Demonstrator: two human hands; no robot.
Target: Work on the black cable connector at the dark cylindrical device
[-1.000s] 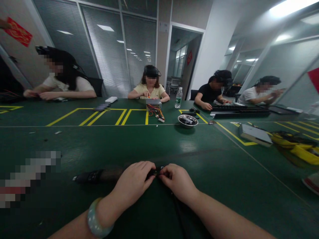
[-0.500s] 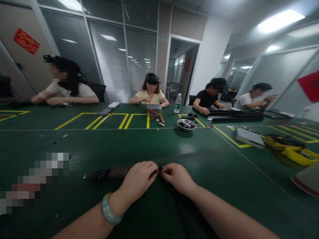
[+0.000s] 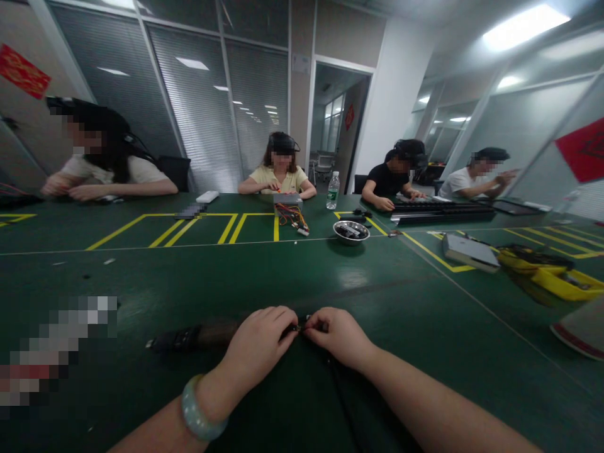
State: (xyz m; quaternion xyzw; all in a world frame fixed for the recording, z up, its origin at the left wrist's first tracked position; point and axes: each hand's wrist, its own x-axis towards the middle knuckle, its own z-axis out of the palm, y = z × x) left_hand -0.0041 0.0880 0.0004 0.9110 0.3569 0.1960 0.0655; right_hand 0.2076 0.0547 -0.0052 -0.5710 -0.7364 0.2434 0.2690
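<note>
My left hand (image 3: 264, 336) is closed in a pinch, fingertips on a tiny piece with a metallic glint, too small to name. Facing it, my right hand (image 3: 338, 336) also pinches at the same spot, its thumb and finger close to the left fingertips. Partly behind my left hand lies a long dark tool-like cylinder (image 3: 193, 338) with a brownish body and a bright metal tip pointing left. Below my right hand a thin black cord (image 3: 342, 396) runs toward me over the green table. A pale green bangle (image 3: 201, 409) circles my left wrist.
A metal bowl (image 3: 352, 232) of small dark parts stands ahead. Beyond it are a water bottle (image 3: 333, 190) and coloured wires (image 3: 292, 217). To the right lie a silver box (image 3: 469, 251) and a yellow tray (image 3: 561, 283). Several people sit across the table.
The view has shifted slightly, so the background slides left and up. Both hands stay pinched together at nearly the same place; the tiny piece between them shows a little more.
</note>
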